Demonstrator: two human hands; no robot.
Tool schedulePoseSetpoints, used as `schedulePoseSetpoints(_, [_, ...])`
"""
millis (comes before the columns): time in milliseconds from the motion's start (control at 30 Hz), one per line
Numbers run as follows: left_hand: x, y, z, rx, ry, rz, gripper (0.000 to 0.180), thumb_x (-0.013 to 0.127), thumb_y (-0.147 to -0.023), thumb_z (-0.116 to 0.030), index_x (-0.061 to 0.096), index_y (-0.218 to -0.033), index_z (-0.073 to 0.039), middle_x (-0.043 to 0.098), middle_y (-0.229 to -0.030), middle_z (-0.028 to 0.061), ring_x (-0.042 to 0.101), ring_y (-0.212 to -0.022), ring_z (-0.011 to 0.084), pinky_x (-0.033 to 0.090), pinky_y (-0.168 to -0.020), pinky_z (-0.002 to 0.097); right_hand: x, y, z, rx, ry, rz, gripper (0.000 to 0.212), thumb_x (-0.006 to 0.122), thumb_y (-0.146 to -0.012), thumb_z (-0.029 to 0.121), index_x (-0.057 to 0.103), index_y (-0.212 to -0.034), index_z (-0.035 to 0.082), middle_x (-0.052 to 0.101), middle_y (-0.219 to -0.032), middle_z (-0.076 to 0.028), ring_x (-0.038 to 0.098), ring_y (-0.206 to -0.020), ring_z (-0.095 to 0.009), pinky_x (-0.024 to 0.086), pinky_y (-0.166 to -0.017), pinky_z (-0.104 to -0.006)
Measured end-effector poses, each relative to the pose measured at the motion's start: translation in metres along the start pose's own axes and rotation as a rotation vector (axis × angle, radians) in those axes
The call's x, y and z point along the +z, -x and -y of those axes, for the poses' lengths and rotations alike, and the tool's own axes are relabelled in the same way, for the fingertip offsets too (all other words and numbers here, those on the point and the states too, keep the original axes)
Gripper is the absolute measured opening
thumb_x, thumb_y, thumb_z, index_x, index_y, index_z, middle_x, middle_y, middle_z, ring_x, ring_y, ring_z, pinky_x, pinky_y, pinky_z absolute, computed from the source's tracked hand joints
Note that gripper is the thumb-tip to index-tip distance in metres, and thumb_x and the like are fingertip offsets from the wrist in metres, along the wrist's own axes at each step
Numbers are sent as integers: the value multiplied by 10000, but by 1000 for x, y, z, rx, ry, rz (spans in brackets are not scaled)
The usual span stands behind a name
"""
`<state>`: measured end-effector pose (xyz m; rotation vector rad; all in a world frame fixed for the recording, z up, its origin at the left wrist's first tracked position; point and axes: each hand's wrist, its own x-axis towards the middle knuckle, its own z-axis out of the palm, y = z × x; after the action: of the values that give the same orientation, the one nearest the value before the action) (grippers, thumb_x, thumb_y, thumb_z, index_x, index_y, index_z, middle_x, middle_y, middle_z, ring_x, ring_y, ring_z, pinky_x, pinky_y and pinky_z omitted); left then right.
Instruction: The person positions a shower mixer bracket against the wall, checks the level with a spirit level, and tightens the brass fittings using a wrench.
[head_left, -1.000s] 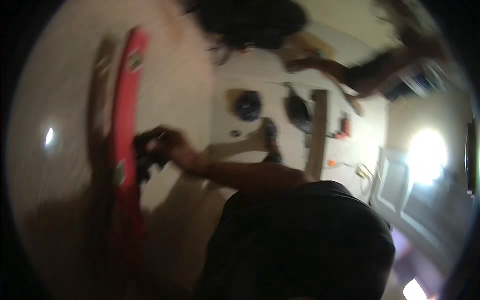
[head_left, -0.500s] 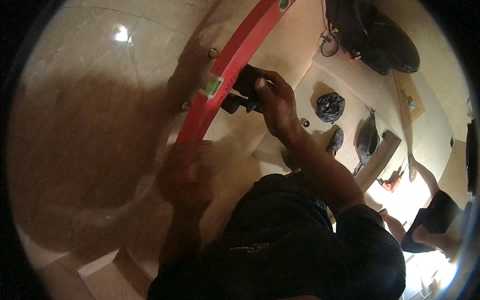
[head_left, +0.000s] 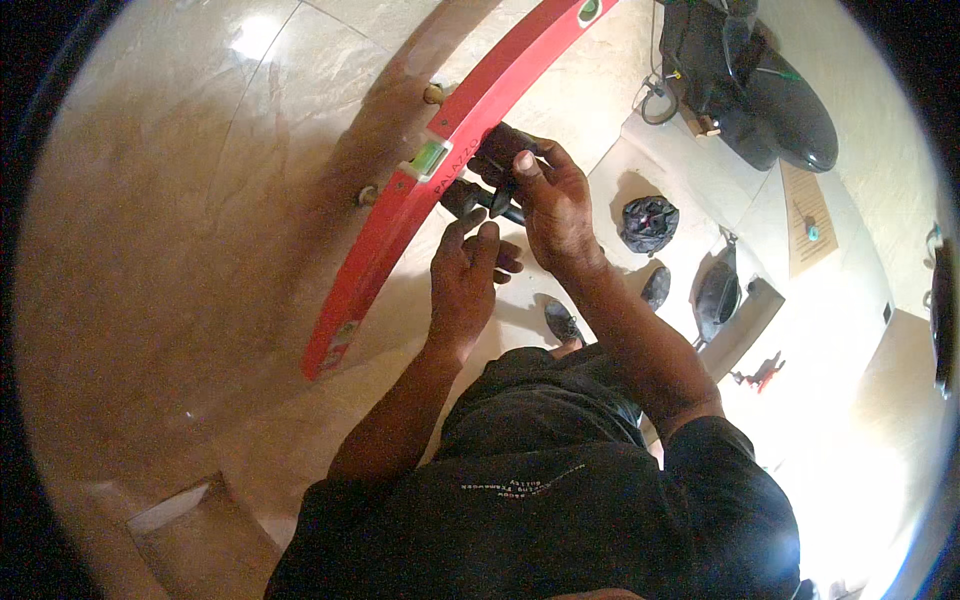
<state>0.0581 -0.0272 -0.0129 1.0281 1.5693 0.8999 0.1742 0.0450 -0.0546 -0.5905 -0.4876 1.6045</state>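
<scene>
A long red spirit level (head_left: pixel 395 215) stands slanted in front of the tiled wall, with a green vial near its middle. Behind its right edge is a black fixture with rounded ends and a short bar (head_left: pixel 505 208), which looks like a tap body. My right hand (head_left: pixel 555 205) is closed around the fixture's upper part, thumb toward me. Just below, my left hand (head_left: pixel 467 270) has its fingers apart, their tips close to the lower black end; whether they touch it I cannot tell. Two brass-coloured pipe fittings (head_left: pixel 433 93) show on the wall left of the level.
A black plastic bag (head_left: pixel 650 223), a dark pouch-like item (head_left: pixel 716 295) and my shoe (head_left: pixel 562 322) are on the floor. A black bag (head_left: pixel 740 80) lies upper right. A red drill (head_left: pixel 765 374) sits beside bright glare. A recessed niche (head_left: pixel 200 530) is lower left.
My left hand has let go of the level's lower end and moved up and right to the black fixture. My right hand keeps its grip. The other person at the right is no longer visible.
</scene>
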Motion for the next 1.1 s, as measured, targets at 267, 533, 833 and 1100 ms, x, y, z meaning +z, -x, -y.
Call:
schedulePoseSetpoints(267, [6, -1, 41, -55, 74, -13, 458, 552, -1045, -241, 421, -1379, 43, 702, -865, 143, 702, -780, 185, 563, -661, 323, -5, -5, 3, -47, 72, 58, 571, 661, -984, 364, 514, -1295, -93, 667, -1194, -223, 684, -1070, -305, 568, -890, -402])
schedulePoseSetpoints(533, [13, 56, 199, -324, -389, -29, 446, 627, -972, -363, 580, -1240, -9, 707, -1055, 241, 697, -965, 416, 561, -865, 478, -14, -16, 0, -43, 170, 135, 555, 649, -998, 358, 514, -1298, -88, 673, -1188, -219, 676, -1101, -296, 517, -996, -421])
schedulePoseSetpoints(833, [173, 201, 331, -732, -481, 91, 929, 614, -917, -585, 266, -1563, -15, 294, -1561, 343, 315, -1449, 506, 324, -1178, 549, -15, -16, 8, 13, 155, 202, 469, 662, -999, 284, 545, -1279, -74, 681, -1169, -200, 675, -1095, -276, 521, -994, -420])
schedulePoseSetpoints(1100, [308, 249, 416, -790, -421, 214, 1135, 574, -768, -847, 118, -1626, -260, -21, -1652, 302, 17, -1415, 704, 150, -1010, 880, -19, -26, 6, -61, 99, 258, 425, 674, -994, 265, 570, -1243, -63, 689, -1134, -178, 681, -1045, -268, 523, -976, -416])
